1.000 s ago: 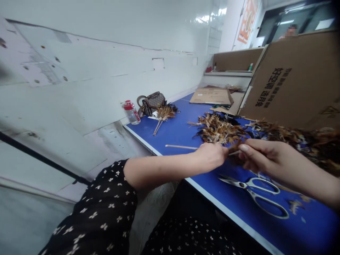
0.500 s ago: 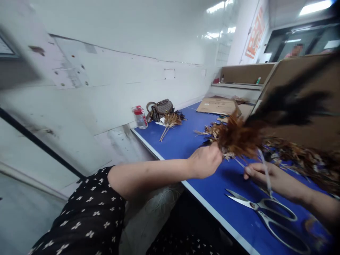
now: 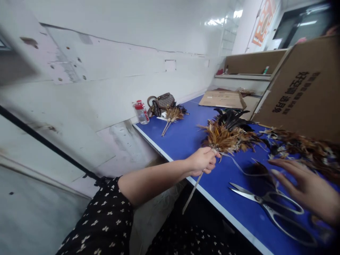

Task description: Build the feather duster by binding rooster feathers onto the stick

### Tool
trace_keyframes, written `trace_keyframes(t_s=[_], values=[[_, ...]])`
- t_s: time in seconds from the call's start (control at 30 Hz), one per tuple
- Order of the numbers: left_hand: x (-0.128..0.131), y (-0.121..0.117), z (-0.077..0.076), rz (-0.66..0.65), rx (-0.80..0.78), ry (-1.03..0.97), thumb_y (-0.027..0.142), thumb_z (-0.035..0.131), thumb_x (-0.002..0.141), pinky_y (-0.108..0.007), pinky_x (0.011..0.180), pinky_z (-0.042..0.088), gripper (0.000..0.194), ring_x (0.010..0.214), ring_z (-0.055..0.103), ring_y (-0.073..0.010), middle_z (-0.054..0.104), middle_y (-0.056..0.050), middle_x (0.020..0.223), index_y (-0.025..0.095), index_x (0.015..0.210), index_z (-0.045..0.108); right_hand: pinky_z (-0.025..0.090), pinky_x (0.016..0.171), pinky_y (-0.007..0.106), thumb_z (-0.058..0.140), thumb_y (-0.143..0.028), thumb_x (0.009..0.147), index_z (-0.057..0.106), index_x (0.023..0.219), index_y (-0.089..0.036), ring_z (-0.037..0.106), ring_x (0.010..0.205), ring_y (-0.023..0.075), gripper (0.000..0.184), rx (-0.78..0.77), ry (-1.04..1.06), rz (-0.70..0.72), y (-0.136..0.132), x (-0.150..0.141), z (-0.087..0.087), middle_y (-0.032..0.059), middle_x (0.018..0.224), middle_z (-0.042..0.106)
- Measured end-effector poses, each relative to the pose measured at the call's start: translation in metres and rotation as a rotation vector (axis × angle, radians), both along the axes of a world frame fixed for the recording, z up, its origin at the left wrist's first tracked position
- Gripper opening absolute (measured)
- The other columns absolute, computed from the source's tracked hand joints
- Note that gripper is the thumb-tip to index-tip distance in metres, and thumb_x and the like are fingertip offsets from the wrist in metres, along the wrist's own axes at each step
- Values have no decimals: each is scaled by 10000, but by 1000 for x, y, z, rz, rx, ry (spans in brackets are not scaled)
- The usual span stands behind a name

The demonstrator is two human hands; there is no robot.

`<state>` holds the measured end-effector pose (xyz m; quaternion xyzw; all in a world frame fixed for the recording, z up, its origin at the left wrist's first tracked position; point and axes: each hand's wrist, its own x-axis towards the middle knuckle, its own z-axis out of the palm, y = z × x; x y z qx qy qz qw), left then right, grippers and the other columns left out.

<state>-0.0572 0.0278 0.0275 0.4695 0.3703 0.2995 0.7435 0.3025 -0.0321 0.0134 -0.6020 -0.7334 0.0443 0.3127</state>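
Note:
My left hand (image 3: 203, 161) is closed around the base of a feather duster (image 3: 225, 138), brown feathers with black ones at the far end. Its thin stick (image 3: 191, 194) slants down below my fist, past the table edge. From the fist a pale strip (image 3: 236, 164) curves right toward my right hand (image 3: 302, 184), ending near the thumb. That hand is stretched out over the table, thumb and fingers apart. A dark feather (image 3: 262, 169) shows by its fingertips, slightly blurred. Metal scissors (image 3: 259, 200) lie with blades slightly parted, left of and below my right hand.
Loose feathers (image 3: 300, 141) are heaped along a tall cardboard box (image 3: 300, 92) at right. Farther back on the blue table (image 3: 183, 140) are another feather bundle (image 3: 174, 115), a red-capped bottle (image 3: 141, 112), a handbag (image 3: 163, 103) and flat cardboard (image 3: 221, 99).
The duster has turned: its black feathers now point away over the table and its stick shows below my fist. My right hand has moved right and opened out.

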Motion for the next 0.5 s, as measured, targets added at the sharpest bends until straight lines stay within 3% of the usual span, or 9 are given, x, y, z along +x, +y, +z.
trace_keyframes(t_s=[0.07, 0.17, 0.27, 0.37, 0.43, 0.5], values=[[13, -8, -4, -107, -41, -93, 371, 514, 1108, -163, 443, 160, 163, 442, 211, -47, 314, 111, 684, 220, 1046, 517, 549, 1158, 584, 668, -693, 987, 680, 1476, -322, 703, 1321, 387, 614, -94, 125, 121, -7, -56, 2, 152, 1470, 718], [27, -19, -7, -228, -76, -191, 442, 603, 1064, -147, 430, 176, 229, 439, 225, -43, 354, 101, 691, 223, 1052, 533, 551, 1177, 541, 673, -683, 1011, 658, 1457, -251, 688, 1342, 367, 621, -165, 300, 234, -10, -110, -6, 155, 1430, 735], [31, -23, -7, -234, -89, -195, 459, 619, 1048, -141, 411, 171, 257, 430, 250, -33, 486, 58, 739, 211, 1059, 551, 637, 886, 390, 602, -656, 1071, 735, 1085, -225, 735, 930, 257, 452, -141, 344, 267, -12, -120, -20, 70, 996, 774], [27, -21, -8, -190, -102, -190, 421, 621, 1043, -147, 400, 164, 237, 431, 272, -14, 640, -22, 905, 195, 1058, 551, 512, 611, 320, 524, -614, 1119, 668, 833, -230, 571, 639, 185, 500, -93, 275, 226, -21, -114, -24, 9, 704, 611], [25, -19, -13, -160, -93, -200, 401, 642, 1029, -152, 398, 166, 230, 433, 281, -6, 650, -29, 964, 193, 1026, 544, 521, 658, 341, 537, -564, 1123, 695, 882, -242, 608, 709, 204, 432, -25, 266, 253, -28, -111, -18, 31, 777, 647], [26, -19, -20, -145, -86, -191, 410, 678, 1009, -157, 397, 176, 253, 432, 289, -5, 615, -2, 930, 191, 1004, 552, 570, 823, 394, 574, -506, 1113, 735, 974, -262, 692, 957, 259, 324, 67, 284, 295, -34, -112, -9, 84, 1016, 726]])
